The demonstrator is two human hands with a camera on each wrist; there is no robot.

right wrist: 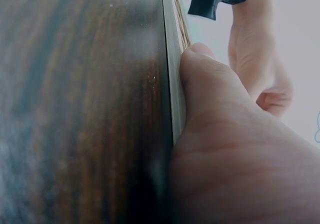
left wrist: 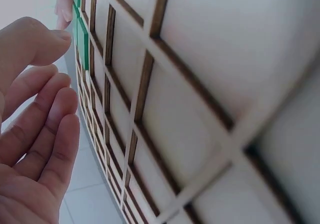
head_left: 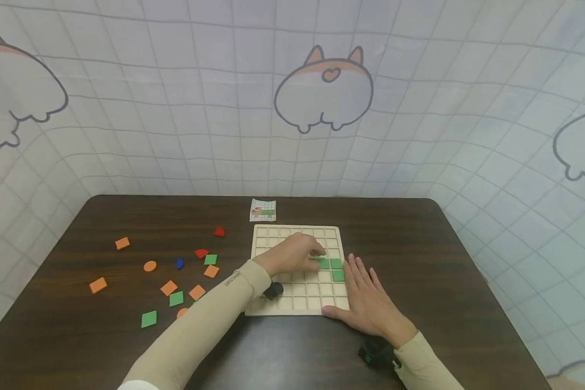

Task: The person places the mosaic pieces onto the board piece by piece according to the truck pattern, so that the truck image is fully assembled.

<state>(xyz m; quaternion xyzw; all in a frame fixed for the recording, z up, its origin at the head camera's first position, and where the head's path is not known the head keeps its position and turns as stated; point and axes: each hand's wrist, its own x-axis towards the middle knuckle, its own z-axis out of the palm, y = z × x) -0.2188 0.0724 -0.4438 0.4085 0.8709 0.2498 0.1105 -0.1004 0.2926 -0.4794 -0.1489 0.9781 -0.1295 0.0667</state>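
A pale wooden grid board (head_left: 292, 302) lies on the dark table, with green square tiles (head_left: 338, 275) in cells by its right edge. Over the board's middle, my left hand (head_left: 294, 253) hovers with loosely bent fingers beside the leftmost of these tiles. The left wrist view shows nothing between that thumb and the fingertips (left wrist: 65, 101); a green tile (left wrist: 82, 41) sits in the grid beyond them. My right hand (head_left: 368, 303) lies flat with straight fingers along the board's right edge. Its thumb (right wrist: 210, 79) touches the near edge close to the corner.
Left of the board lie scattered orange squares (head_left: 122, 243), orange discs (head_left: 150, 266), green squares (head_left: 149, 319), red pieces (head_left: 219, 232) and a blue piece (head_left: 179, 264). A small printed pattern card (head_left: 262, 210) is behind the board. A patterned curtain (head_left: 200, 108) surrounds the table's back and sides.
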